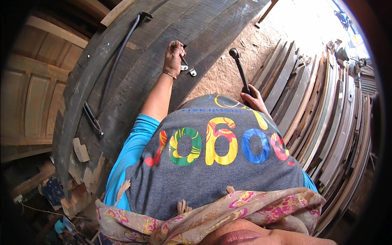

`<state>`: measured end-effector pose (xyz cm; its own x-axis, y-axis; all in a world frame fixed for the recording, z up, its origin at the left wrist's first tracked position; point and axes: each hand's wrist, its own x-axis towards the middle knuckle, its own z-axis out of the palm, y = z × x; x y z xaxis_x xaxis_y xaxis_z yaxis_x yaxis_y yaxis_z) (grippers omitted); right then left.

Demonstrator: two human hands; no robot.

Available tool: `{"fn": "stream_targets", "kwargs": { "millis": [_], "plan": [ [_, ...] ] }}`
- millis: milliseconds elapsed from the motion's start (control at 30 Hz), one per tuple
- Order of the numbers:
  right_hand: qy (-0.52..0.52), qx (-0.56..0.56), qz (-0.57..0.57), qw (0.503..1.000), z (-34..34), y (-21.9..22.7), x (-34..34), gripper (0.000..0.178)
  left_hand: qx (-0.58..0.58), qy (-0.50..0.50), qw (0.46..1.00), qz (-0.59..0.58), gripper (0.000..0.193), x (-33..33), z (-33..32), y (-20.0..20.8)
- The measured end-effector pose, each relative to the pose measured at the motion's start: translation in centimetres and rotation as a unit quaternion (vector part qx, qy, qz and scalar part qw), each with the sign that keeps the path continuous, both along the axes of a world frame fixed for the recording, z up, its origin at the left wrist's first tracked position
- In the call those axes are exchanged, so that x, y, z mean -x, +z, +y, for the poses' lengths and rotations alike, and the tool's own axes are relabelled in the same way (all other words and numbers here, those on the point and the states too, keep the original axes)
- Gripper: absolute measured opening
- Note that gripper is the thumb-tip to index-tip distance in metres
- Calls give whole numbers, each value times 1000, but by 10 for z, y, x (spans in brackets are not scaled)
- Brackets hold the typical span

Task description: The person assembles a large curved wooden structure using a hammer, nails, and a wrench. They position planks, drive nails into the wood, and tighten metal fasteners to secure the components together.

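Note:
My left hand [174, 56] is closed on a slim dark tool whose kind I cannot make out, above a dark planked surface. Right below its fingers lies a small shiny metal piece [184, 67]. A second silver metal piece [193, 72], with a hole in it, is close by to the right. My right hand [254, 99] grips a hammer [241, 70] by the lower end of its dark handle, with the rounded head pointing up and away from me. The hammer is apart from the planks and from my left hand.
A long dark pry bar [121, 51] lies along the planked surface [155, 24] on the left, and a shorter dark tool [93, 119] is nearer. Panelled wooden doors [34, 98] stand at far left. Long boards [322, 110] are stacked at right, beside sandy ground [220, 75].

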<state>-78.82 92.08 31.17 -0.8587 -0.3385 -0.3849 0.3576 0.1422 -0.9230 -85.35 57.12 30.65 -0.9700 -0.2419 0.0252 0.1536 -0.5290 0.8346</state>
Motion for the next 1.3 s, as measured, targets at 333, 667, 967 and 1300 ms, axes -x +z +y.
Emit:
{"fn": "stream_targets", "kwargs": {
  "millis": [333, 667, 967, 1300],
  "plan": [
    [11, 4, 9, 1000, -4, -3, -2, 28, 96, 8, 995, -21, 42, 3, 3, 4],
    [23, -17, 35, 999, -3, -2, -4, 23, 128, -9, 991, -30, 40, 4, 7, -2],
    [38, 62, 38, 997, -44, 93, 15, 25, 240, -19, 970, 23, 38, -5, 9, -14],
    [153, -163, 417, 881, -113, 188, 32, 52, 298, 17, 953, 47, 38, -7, 15, -14]
  ]
}}
